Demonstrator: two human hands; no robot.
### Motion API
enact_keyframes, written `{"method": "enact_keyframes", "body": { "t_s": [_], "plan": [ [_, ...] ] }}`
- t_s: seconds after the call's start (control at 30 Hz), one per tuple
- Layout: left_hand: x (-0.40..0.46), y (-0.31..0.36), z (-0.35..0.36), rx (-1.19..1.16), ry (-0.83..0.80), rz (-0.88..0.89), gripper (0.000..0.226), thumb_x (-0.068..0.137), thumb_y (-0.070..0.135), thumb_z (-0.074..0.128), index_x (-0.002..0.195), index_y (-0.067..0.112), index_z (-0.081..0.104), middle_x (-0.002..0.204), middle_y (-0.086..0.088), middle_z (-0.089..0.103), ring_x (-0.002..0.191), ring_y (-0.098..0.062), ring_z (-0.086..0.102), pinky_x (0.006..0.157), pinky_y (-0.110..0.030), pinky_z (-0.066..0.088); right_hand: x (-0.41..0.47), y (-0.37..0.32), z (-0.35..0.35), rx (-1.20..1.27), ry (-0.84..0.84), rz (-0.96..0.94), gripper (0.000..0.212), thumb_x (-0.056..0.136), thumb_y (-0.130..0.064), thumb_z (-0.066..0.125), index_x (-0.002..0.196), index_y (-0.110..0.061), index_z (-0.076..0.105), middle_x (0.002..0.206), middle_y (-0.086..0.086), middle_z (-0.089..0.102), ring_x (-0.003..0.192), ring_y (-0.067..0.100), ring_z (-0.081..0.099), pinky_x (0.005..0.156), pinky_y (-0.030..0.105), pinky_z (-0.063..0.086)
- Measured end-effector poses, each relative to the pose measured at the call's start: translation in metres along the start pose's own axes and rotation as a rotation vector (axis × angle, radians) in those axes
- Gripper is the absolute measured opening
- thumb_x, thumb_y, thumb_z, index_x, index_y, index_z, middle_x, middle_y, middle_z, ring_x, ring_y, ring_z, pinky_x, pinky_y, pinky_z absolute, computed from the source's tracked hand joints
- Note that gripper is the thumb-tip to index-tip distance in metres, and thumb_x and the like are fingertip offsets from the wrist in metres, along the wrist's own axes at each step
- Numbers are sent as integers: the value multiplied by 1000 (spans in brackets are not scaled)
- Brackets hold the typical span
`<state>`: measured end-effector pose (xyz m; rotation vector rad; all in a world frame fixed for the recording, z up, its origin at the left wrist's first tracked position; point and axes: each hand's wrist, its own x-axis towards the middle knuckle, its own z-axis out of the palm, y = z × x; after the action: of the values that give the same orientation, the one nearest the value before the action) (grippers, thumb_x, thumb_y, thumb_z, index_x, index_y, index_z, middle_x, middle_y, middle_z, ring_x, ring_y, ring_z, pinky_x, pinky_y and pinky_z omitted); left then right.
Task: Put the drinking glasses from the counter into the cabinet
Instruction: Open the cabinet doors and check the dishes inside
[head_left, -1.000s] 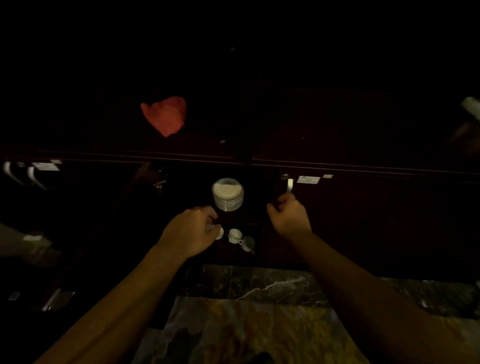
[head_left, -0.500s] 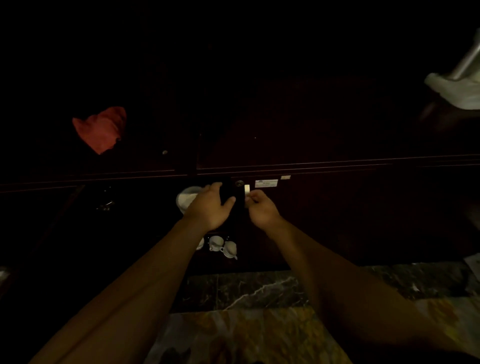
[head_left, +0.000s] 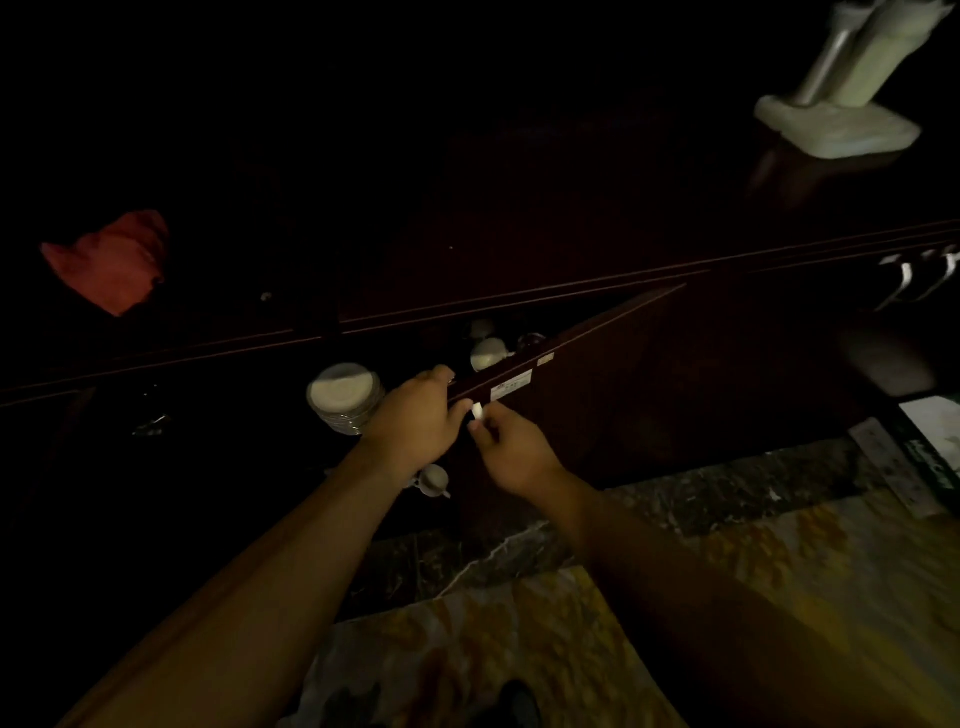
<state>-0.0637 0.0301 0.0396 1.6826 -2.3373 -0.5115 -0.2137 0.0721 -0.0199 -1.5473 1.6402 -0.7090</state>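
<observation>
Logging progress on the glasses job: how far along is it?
Done: none visibly; no drinking glass shows on the dark counter. In hand: the left hand grips the cabinet door edge, ajar; the right hand pinches its pale handle. Left: cannot tell; plates and cups sit inside.

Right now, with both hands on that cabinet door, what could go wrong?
The left hand grips the top edge of the cabinet door, so its fingers could be pinched if the door swings shut. The right hand pinches only the small white handle; that grip may slip. The plate stack and the cup sit near the opening in dim light and could get knocked.
</observation>
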Motion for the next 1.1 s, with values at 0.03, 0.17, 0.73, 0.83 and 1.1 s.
{"method": "enact_keyframes", "body": {
  "t_s": [0.03,0.17,0.73,0.83,1.1],
  "plan": [
    [-8,5,1,22,-3,19,42,96,41,56,127,12,52,118,-10,65,103,-27,64,79,-37,53,-10,3,-2,-7,4,-10,7,101,-29,53,97,-24,56,85,-5,61,76,12,58,61,24,39],
    [-34,27,6,99,-14,131,41,95,46,55,116,11,54,105,-9,67,90,-27,67,68,-35,53,-46,18,-11,-46,36,-47,9,100,-25,55,101,-19,61,91,1,67,81,15,65,70,32,50],
    [-80,149,60,102,-204,554,55,81,71,53,98,18,53,85,-1,59,79,-23,63,56,-32,42,-184,83,-100,-161,184,135,24,91,-21,56,113,-23,65,103,-5,71,92,9,68,80,36,56],
    [-80,174,69,106,-208,637,58,82,72,53,101,17,55,92,-3,61,84,-25,62,62,-35,47,-199,93,-117,-207,211,195,24,93,-21,57,116,-27,64,105,-9,70,93,8,68,73,19,54],
    [-76,199,82,166,-219,793,53,92,60,49,122,17,53,111,-7,62,103,-28,59,81,-42,50,-223,106,-140,-315,277,340,55,97,-5,55,147,-25,46,122,4,68,73,-1,52,55,4,42]
  ]
}}
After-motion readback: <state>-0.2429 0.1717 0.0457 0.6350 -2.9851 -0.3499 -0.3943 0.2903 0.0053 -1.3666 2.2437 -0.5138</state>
